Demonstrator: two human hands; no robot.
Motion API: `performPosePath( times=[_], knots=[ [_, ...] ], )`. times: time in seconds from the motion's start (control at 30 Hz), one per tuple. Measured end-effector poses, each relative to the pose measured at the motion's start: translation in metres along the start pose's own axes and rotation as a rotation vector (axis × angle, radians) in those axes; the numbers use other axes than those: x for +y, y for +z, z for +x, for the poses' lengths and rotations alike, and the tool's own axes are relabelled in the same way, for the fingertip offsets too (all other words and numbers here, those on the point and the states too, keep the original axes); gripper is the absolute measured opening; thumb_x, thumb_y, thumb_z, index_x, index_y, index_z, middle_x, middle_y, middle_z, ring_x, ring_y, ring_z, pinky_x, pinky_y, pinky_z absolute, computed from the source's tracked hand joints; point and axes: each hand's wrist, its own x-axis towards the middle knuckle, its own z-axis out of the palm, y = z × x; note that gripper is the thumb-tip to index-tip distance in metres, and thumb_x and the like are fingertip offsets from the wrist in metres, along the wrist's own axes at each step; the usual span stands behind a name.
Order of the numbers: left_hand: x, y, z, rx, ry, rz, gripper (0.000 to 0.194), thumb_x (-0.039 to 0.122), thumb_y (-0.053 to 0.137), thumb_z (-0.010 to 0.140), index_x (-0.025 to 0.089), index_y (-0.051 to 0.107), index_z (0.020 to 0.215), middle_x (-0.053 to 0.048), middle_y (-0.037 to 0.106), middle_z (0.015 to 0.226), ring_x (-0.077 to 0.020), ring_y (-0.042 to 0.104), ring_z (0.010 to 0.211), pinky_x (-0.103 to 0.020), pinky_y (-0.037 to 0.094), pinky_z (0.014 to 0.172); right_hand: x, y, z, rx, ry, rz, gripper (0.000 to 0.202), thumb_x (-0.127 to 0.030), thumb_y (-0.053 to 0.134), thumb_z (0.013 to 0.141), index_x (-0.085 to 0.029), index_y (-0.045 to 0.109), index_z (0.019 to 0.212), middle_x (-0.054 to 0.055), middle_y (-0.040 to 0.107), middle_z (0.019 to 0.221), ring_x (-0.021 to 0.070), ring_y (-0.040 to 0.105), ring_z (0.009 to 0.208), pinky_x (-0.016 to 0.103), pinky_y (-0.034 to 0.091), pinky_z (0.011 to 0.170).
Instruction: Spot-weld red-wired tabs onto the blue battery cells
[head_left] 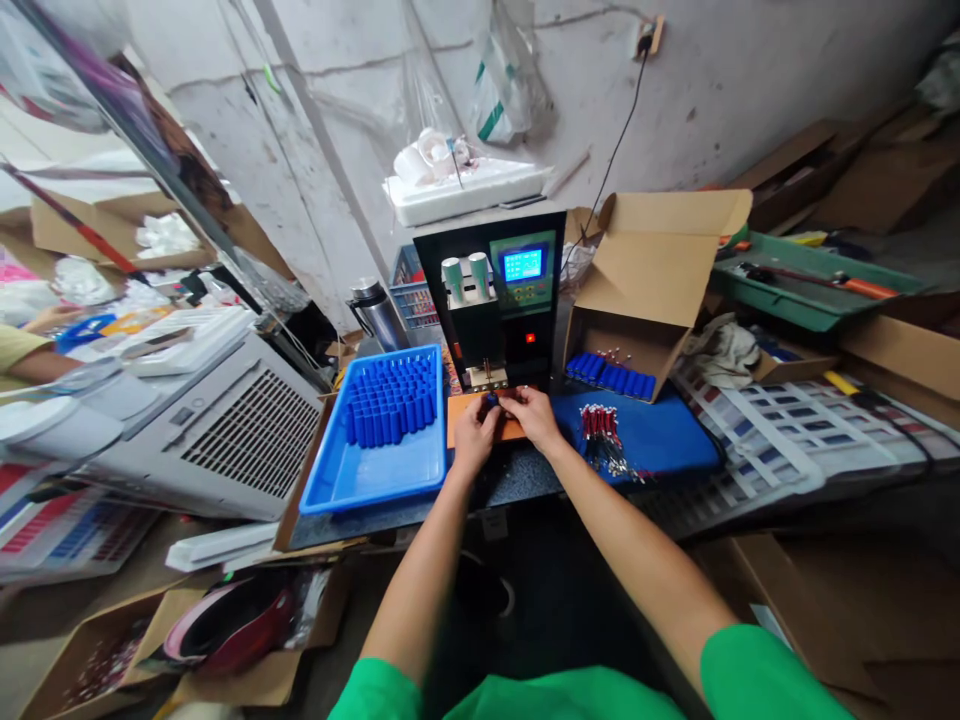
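My left hand (475, 432) is closed around a small blue battery cell (492, 399), mostly covered by the fingers. My right hand (531, 416) meets it from the other side, its fingertips pinched together; what they hold is too small to tell. Both hands rest over an orange pad (512, 430), directly below the electrodes of a black spot welder (469, 335) with a lit blue screen (523, 264). To the left, a blue tray (397, 474) holds many upright blue battery cells (390, 405). Red and black wire leads (600, 425) lie in a bundle to the right, on a blue mat (675, 440).
An open cardboard box (660, 260) with blue cells and leads stands right of the welder. Behind the tray are a steel flask (371, 310) and a blue crate (412, 290). A grey air cooler (247, 410) stands left; another person's arm (30, 360) shows at the far left.
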Motion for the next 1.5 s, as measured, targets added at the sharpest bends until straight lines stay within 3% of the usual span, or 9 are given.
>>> performPosePath(
  times=[0.2, 0.33, 0.8, 1.17, 1.5],
  knots=[
    [-0.003, 0.001, 0.0, 0.023, 0.011, -0.012, 0.031, 0.03, 0.061, 0.09, 0.016, 0.069, 0.115, -0.01, 0.074, 0.109, -0.0229, 0.069, 0.103, -0.036, 0.051, 0.096, 0.002, -0.006, -0.002, -0.051, -0.046, -0.088, 0.04, -0.053, 0.08, 0.063, -0.017, 0.072, 0.079, 0.007, 0.074, 0.078, 0.0224, 0.068, 0.074, 0.035, 0.055, 0.072],
    [0.0, 0.003, -0.005, 0.027, 0.003, 0.021, 0.024, 0.026, 0.059, 0.089, 0.016, 0.07, 0.109, -0.008, 0.074, 0.101, -0.0202, 0.068, 0.091, -0.033, 0.053, 0.088, 0.004, -0.012, -0.006, -0.068, -0.057, -0.147, 0.041, -0.053, 0.08, 0.063, -0.017, 0.073, 0.08, 0.007, 0.075, 0.081, 0.0226, 0.069, 0.076, 0.037, 0.055, 0.077],
    [-0.002, 0.006, -0.017, 0.032, 0.005, 0.143, 0.023, 0.023, 0.057, 0.091, 0.018, 0.069, 0.11, -0.008, 0.074, 0.105, -0.022, 0.068, 0.097, -0.034, 0.053, 0.09, 0.011, -0.023, -0.018, -0.055, -0.117, -0.394, 0.046, -0.061, 0.076, 0.065, -0.016, 0.071, 0.076, 0.008, 0.072, 0.075, 0.0192, 0.061, 0.066, 0.032, 0.049, 0.065],
    [-0.008, 0.001, 0.004, 0.019, 0.041, 0.067, 0.023, 0.025, 0.059, 0.088, 0.017, 0.069, 0.108, -0.009, 0.074, 0.102, -0.023, 0.068, 0.095, -0.036, 0.053, 0.089, 0.008, -0.012, -0.003, -0.059, -0.135, -0.338, 0.027, -0.045, 0.07, 0.072, -0.018, 0.067, 0.075, 0.006, 0.073, 0.079, 0.0205, 0.065, 0.073, 0.032, 0.051, 0.073],
    [-0.006, -0.001, 0.009, -0.002, 0.037, 0.082, 0.024, 0.029, 0.058, 0.088, 0.018, 0.067, 0.107, -0.007, 0.073, 0.101, -0.0209, 0.067, 0.093, -0.034, 0.052, 0.088, 0.014, -0.012, 0.004, -0.071, -0.137, -0.35, 0.013, -0.031, 0.067, 0.079, -0.018, 0.068, 0.078, 0.004, 0.074, 0.082, 0.0183, 0.066, 0.075, 0.029, 0.05, 0.073]
  ],
)
